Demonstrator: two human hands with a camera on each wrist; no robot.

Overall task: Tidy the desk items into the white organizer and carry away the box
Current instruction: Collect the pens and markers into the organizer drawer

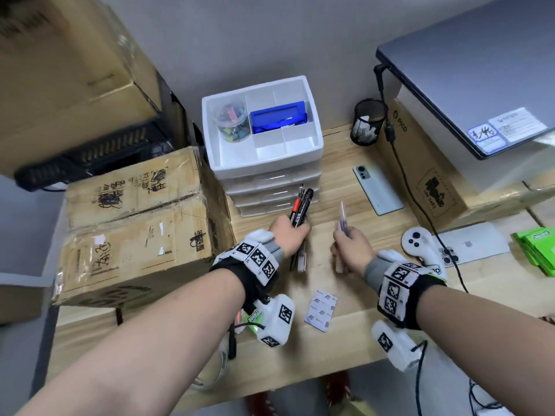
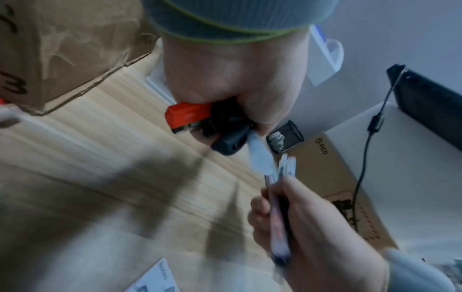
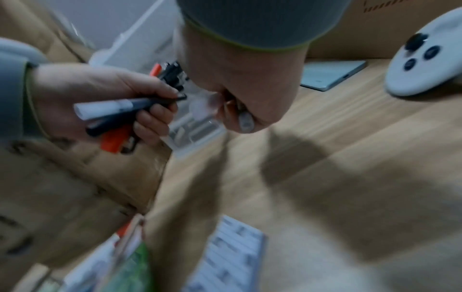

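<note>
The white organizer (image 1: 303,147) stands at the back of the desk; its top tray holds a clear jar of clips (image 1: 232,120) and a blue case (image 1: 277,117). In front of its drawers, my left hand (image 1: 292,231) grips a bundle of black and red pens (image 1: 301,207), whose orange and black ends (image 2: 187,116) show under the palm. Just to the right, my right hand (image 1: 345,237) holds a few pale slim pens (image 1: 343,217) upright; they are blurred (image 2: 280,227). A worn cardboard box (image 1: 135,226) sits at the left of the desk.
A pad of sticky notes (image 1: 321,310) lies near the front edge. A pale phone (image 1: 378,189), white controller (image 1: 417,244), silver phone (image 1: 477,241) and green packs (image 1: 537,253) lie to the right. A mesh cup (image 1: 368,121), PICO carton (image 1: 420,169) and laptop (image 1: 480,70) stand behind.
</note>
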